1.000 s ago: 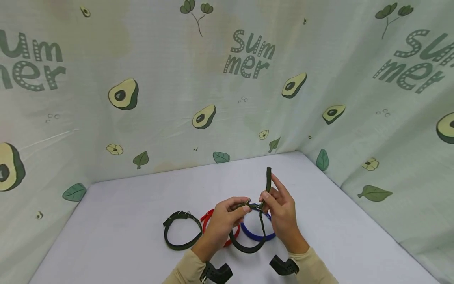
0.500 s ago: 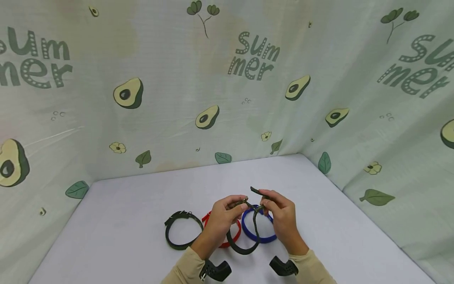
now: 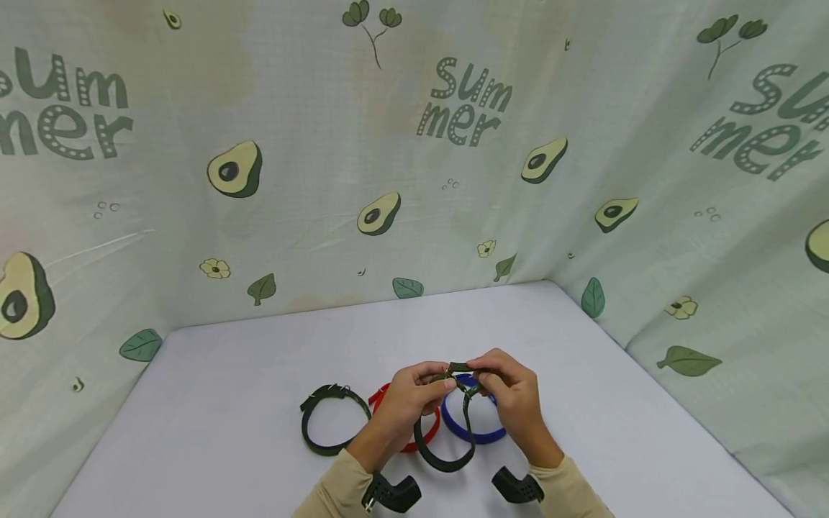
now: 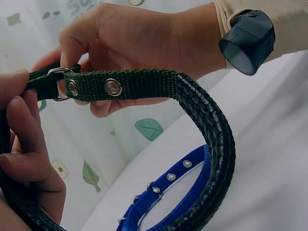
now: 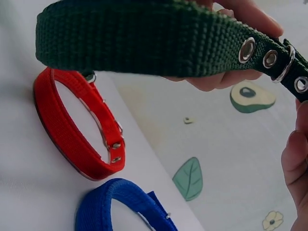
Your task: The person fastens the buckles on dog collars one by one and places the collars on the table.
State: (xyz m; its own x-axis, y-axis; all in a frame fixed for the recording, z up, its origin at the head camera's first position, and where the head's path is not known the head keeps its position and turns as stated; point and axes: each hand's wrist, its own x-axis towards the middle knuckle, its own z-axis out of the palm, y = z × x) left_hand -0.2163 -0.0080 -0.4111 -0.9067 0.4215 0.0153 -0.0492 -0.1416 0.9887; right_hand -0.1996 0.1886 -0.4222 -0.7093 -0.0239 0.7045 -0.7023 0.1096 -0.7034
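My left hand [image 3: 406, 403] and right hand [image 3: 512, 392] both pinch the green collar [image 3: 447, 446] at its buckle, above the tabletop [image 3: 214, 432]. A second ago its free end stood upright; now it lies folded down between my fingers. The backdrop [image 3: 463, 108] reads "Summer".

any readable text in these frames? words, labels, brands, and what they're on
"Summer", split as "Sum" over "mer", printed on the backdrop cloth; it repeats at the left edge and the right edge, both cut off by the frame.
The green collar, red collar and blue collar show no text or brand.
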